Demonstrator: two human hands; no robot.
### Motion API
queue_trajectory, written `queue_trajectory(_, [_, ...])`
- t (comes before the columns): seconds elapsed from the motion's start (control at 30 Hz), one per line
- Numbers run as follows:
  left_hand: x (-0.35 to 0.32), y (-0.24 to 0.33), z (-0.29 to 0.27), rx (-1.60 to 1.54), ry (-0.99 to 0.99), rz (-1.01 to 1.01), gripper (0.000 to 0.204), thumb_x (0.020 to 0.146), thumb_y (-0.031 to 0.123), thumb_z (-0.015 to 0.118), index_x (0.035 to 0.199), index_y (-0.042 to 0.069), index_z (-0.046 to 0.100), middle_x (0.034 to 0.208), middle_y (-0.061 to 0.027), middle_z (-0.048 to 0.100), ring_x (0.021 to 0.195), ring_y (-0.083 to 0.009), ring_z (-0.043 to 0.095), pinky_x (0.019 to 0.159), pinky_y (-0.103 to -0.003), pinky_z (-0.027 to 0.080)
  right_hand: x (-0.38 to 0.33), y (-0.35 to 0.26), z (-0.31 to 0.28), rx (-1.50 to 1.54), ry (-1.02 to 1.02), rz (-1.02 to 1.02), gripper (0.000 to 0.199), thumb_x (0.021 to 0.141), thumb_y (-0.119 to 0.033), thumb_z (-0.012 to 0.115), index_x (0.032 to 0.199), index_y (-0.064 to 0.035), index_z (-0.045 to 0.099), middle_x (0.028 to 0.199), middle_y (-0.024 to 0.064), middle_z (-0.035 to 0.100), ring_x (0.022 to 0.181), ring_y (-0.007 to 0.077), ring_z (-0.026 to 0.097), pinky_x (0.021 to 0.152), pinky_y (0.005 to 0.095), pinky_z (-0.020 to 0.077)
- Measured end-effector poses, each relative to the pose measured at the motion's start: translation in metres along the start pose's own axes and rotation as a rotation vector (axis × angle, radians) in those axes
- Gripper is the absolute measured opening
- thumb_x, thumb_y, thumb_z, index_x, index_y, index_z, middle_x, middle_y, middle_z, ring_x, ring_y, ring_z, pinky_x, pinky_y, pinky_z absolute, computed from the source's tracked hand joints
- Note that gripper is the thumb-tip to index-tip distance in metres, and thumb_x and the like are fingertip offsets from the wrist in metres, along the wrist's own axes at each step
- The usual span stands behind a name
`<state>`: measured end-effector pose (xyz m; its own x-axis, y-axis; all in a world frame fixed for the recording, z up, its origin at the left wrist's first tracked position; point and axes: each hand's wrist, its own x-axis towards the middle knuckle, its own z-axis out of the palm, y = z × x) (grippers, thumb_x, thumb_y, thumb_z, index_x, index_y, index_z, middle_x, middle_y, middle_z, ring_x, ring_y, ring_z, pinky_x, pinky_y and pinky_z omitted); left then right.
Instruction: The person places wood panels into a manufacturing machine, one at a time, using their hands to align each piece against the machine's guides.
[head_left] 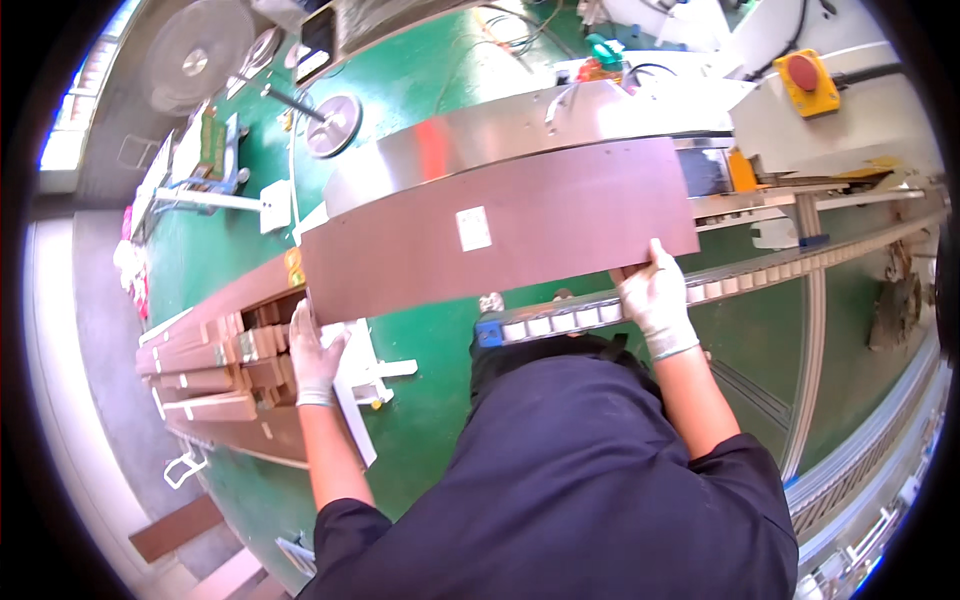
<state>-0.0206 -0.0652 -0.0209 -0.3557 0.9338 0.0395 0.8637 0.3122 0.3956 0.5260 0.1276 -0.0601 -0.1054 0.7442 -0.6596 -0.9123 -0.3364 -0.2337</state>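
Note:
A long, flat brown panel [390, 245] with a white label [473, 228] on its face lies across the view in front of me, its right end higher than its left. My left hand [315, 358], in a pale glove, grips the panel's lower left corner with the fingers up along its end. Near the lower right corner my right hand [655, 300], gloved too, pinches the edge, thumb on the face and the other fingers partly hidden beneath. Behind the panel stands a curved shiny metal machine cover [490, 140].
To the left, brown boards [215, 380] are stacked on a pallet or cart. A roller rail [740, 285] runs off to the right, its blue end [489, 333] close to my waist. A yellow box with a red button [806, 82] sits on the machine. Green floor [430, 385] shows around.

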Motion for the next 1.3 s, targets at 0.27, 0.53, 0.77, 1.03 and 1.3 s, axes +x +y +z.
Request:
queue_trajectory(0.27, [0.031, 0.056, -0.010, 0.211, -0.209, -0.071, 0.098, 0.071, 0.022, 0.090, 0.153, -0.003, 0.042, 0.141, -0.0291, 0.057, 0.130, -0.0441, 0.057, 0.112, -0.046, 0.046, 0.011, -0.007, -0.008, -0.202, -0.044, -0.098, 0.039, 0.110, -0.032, 0.052, 0.139, -0.0055, 0.051, 0.136, 0.0120, 0.059, 0.122, 0.0285, 0.060, 0.107, 0.0486, 0.0516])
queue_trajectory(0.53, [0.029, 0.102, 0.010, 0.190, -0.204, -0.108, 0.102, 0.069, 0.025, 0.093, 0.154, -0.001, 0.043, 0.141, -0.0262, 0.059, 0.128, -0.0417, 0.058, 0.111, -0.045, 0.046, 0.026, -0.047, -0.019, -0.292, 0.062, -0.206, 0.035, 0.112, -0.030, 0.047, 0.133, -0.0041, 0.056, 0.130, 0.0092, 0.065, 0.118, 0.0222, 0.065, 0.102, 0.0410, 0.0550])
queue_trajectory(0.77, [0.043, 0.205, 0.024, 0.529, -0.341, -0.078, 0.103, 0.065, 0.050, 0.091, 0.144, -0.004, 0.054, 0.123, -0.0222, 0.070, 0.108, -0.0380, 0.069, 0.097, -0.043, 0.054, 0.037, -0.121, -0.038, -0.323, 0.054, -0.388, 0.027, 0.109, -0.024, 0.051, 0.108, -0.0001, 0.063, 0.108, 0.0085, 0.069, 0.097, 0.0210, 0.068, 0.087, 0.0383, 0.0593])
queue_trajectory(1.03, [0.039, 0.271, 0.059, 0.499, -0.304, 0.020, 0.103, 0.066, 0.060, 0.086, 0.142, -0.003, 0.057, 0.110, -0.0220, 0.072, 0.101, -0.0365, 0.069, 0.096, -0.045, 0.053, 0.036, -0.210, -0.033, -0.303, 0.144, -0.363, 0.028, 0.106, -0.018, 0.042, 0.128, -0.0109, 0.056, 0.136, 0.0056, 0.058, 0.122, 0.0255, 0.060, 0.102, 0.0482, 0.0529])
queue_trajectory(1.3, [0.037, 0.298, 0.108, 0.309, -0.202, 0.317, 0.103, 0.075, 0.069, 0.077, 0.147, 0.002, 0.047, 0.125, -0.0248, 0.058, 0.129, -0.0421, 0.048, 0.116, -0.057, 0.033, 0.059, -0.126, -0.036, -0.082, 0.016, -0.381, 0.044, 0.107, -0.031, 0.043, 0.133, 0.0029, 0.057, 0.134, 0.0133, 0.063, 0.122, 0.0276, 0.061, 0.112, 0.0420, 0.0458])
